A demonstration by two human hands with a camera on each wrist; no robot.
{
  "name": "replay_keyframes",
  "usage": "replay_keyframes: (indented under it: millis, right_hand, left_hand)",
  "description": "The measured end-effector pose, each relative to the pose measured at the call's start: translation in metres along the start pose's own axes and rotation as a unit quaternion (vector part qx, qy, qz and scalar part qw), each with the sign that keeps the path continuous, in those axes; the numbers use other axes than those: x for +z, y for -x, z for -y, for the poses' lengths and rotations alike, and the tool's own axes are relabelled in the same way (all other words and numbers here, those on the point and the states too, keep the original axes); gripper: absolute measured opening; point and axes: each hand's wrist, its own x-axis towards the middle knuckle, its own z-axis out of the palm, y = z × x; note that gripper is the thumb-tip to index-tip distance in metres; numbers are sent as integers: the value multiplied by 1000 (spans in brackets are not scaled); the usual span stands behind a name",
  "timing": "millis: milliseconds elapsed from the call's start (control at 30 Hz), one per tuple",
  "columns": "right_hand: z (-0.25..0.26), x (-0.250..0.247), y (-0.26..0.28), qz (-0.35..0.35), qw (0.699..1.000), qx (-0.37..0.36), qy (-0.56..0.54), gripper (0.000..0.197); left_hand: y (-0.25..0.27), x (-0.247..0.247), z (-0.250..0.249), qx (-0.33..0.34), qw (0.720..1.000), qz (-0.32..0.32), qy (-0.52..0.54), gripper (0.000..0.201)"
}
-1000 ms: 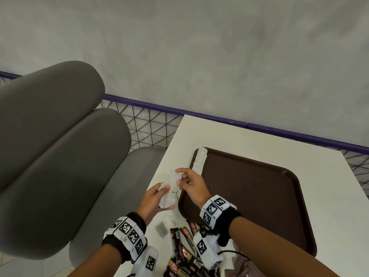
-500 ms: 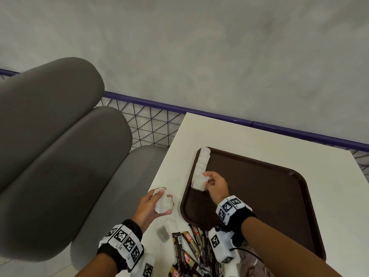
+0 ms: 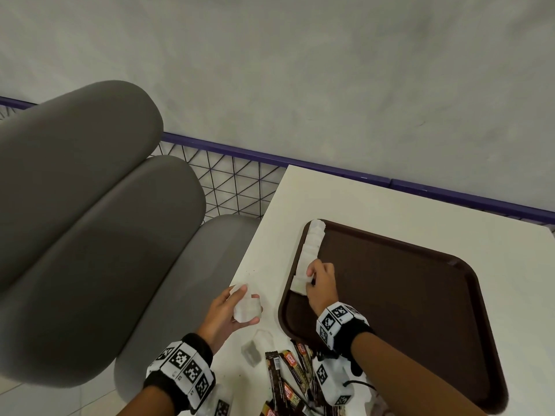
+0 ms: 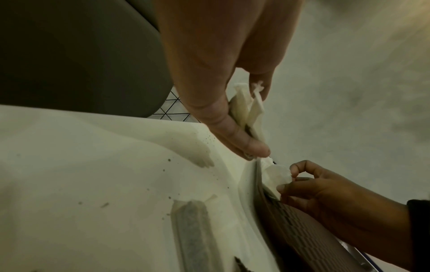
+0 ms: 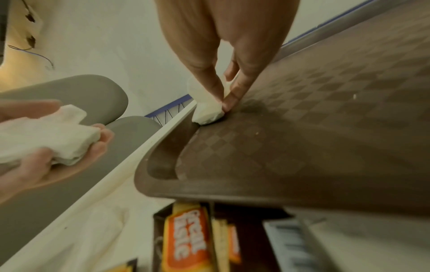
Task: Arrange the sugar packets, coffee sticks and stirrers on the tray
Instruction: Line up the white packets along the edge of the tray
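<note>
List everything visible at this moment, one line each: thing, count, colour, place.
tray: one, dark brown, on the table
sugar packets in a row: several, white, along the tray's left edge
sugar packets in hand: a small bunch, white, held over the table
coffee sticks: a pile, dark with orange labels, table's near edge
table: one, white
chair cushions: grey, left of the table
railing: purple, behind the table
left hand: holds the bunch
right hand: pinches the row's nearest packet
</note>
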Motion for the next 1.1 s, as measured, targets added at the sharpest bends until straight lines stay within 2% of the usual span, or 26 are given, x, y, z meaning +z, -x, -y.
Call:
replay_keyframes:
  millis: [200, 500, 667, 800, 900, 1000, 1100]
  right_hand:
    - [4, 0, -2, -6, 1000, 5, 14, 36]
    - [-3, 2, -1, 47, 997, 16, 58, 30]
    - [4, -7, 3, 56, 996, -4, 64, 28]
    - [21, -14, 12, 62, 997, -54, 8, 24]
    - [39, -16, 19, 102, 990, -80, -48, 21]
    - [55, -14, 27, 135, 980, -96, -109, 8]
    - [62, -8, 33, 168, 973, -97, -126, 16]
  left_hand:
    - [1, 3, -2, 4, 1000, 8, -6, 28]
    - [2, 1, -1, -3, 999, 38, 21, 25]
    - [0, 3, 0, -3, 999, 43, 2, 28]
    - [5, 8, -2, 19, 998, 55, -14, 24]
    - [9, 12, -4, 39, 997, 60, -19, 24]
    - [13, 16, -5, 51, 996, 75, -27, 27]
    - [16, 19, -6, 58, 994, 86, -38, 27]
